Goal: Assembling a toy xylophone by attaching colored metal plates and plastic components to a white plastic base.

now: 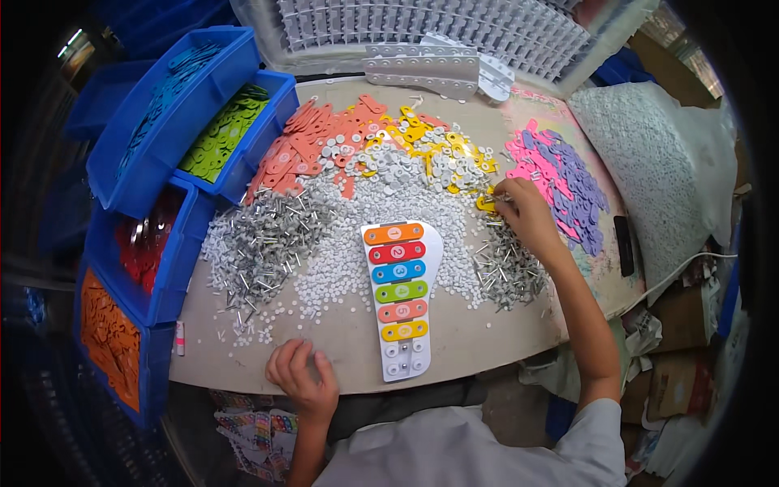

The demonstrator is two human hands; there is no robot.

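A tan table [495, 345] is covered with loose parts. It is flanked on the right by a bulging translucent sack [661, 146] and on the left by blue bins [154, 369], in which blue, green, red and orange bars are held. Near the table's front edge a toy xylophone [399, 290] is laid, its white base lined with six coloured bars (four white rings are exposed at its near end). The left hand [304, 377] is placed at the front edge, left of the xylophone, its fingers loosely curled and slightly apart. The right hand [526, 213] is extended past the xylophone's right side, its fingertips set at a yellow bar [485, 203]; whether they are closed on it cannot be told. Salmon bars [300, 146] are heaped at the back, metal pins [272, 243] are piled on both sides, and small white caps [357, 207] are scattered between.
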